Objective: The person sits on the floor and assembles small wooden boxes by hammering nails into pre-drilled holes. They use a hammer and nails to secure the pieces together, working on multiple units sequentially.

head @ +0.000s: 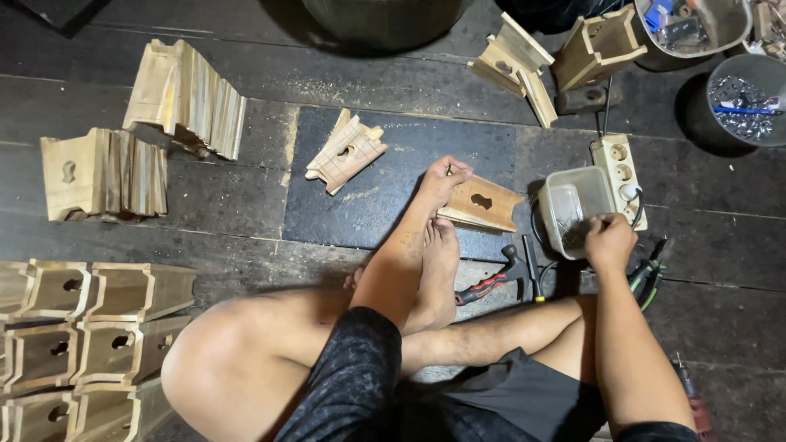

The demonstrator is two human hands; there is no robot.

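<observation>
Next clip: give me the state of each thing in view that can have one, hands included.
Left hand: closed on the edge of the flat wooden panel with a keyhole cutout.
Right hand: fingers dipped into the open grey plastic tub.
Red-handled hammer: lying on the floor, unheld.

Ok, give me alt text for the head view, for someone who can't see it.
Seated on a dark plank floor, a person rests the left hand on a notched wooden panel while the right hand reaches into a small plastic tub; a hammer lies between.
</observation>
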